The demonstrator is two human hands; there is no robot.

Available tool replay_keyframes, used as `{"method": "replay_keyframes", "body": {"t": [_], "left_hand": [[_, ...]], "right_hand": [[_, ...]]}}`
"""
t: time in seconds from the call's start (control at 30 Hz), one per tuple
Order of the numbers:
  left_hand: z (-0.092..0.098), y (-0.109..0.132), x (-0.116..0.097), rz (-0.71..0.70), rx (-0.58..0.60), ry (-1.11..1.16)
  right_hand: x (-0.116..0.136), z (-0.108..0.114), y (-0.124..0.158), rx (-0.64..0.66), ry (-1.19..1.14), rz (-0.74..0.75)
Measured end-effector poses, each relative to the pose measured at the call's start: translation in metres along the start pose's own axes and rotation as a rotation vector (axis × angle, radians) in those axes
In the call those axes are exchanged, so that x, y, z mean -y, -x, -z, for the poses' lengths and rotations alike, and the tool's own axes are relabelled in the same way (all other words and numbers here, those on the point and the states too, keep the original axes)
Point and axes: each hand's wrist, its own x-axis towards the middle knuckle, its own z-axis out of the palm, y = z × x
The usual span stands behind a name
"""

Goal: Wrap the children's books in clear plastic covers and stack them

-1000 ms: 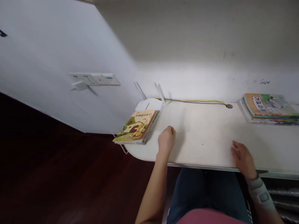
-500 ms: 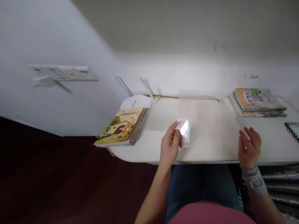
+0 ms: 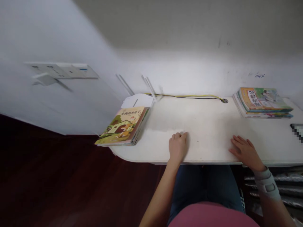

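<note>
My left hand [image 3: 178, 145] rests on the white tabletop near its front edge, fingers curled and pressed together. Whatever may be in its grip is hidden beneath the fingers; a clear plastic sheet cannot be made out for sure against the white surface. A bright strip shows on the tabletop just beyond the knuckles. To the right, my right hand [image 3: 247, 153] lies palm down on the desk [image 3: 208, 126], its fingers stretched out. A grey band [image 3: 267, 183] wraps the right wrist.
A stack of picture books [image 3: 121, 127] sits at the left end, by a white router [image 3: 137, 100] with antennas. Another book stack [image 3: 265, 99] lies back right, near a phone-like device [image 3: 298, 130]. Cables [image 3: 189, 96] run along the wall to a hole. A socket panel [image 3: 61, 70] is on the left wall.
My left hand has lowered to the tabletop, and the shiny clear plastic sheet it held up no longer shows plainly. My right hand has come down and flattened, fingers now pointing left.
</note>
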Motion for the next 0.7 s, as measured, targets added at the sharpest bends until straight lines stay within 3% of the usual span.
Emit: {"method": "replay_keyframes", "body": {"t": [0.13, 0.23, 0.3, 0.37, 0.43, 0.53, 0.7], "left_hand": [[0.013, -0.016, 0.023, -0.060, -0.122, 0.098], [0.039, -0.036, 0.065, -0.025, -0.279, 0.077], [0.059, -0.045, 0.098, 0.089, -0.304, -0.015], [0.074, -0.049, 0.129, 0.242, -0.220, -0.115], [0.080, -0.049, 0.150, 0.374, -0.046, -0.177], [0.075, -0.042, 0.165, 0.472, 0.147, -0.196], [0.061, -0.025, 0.161, 0.458, 0.101, -0.299]], "right_hand": [[0.000, 0.009, -0.015, -0.043, 0.029, 0.014], [0.009, 0.006, -0.028, -0.085, 0.033, 0.040], [0.015, -0.002, -0.032, -0.095, 0.009, 0.073], [0.020, -0.012, -0.032, -0.102, -0.021, 0.095], [0.023, -0.022, -0.030, -0.109, -0.047, 0.105], [0.023, -0.030, -0.027, -0.116, -0.067, 0.116], [0.021, -0.033, -0.026, -0.142, -0.092, 0.114]]}}
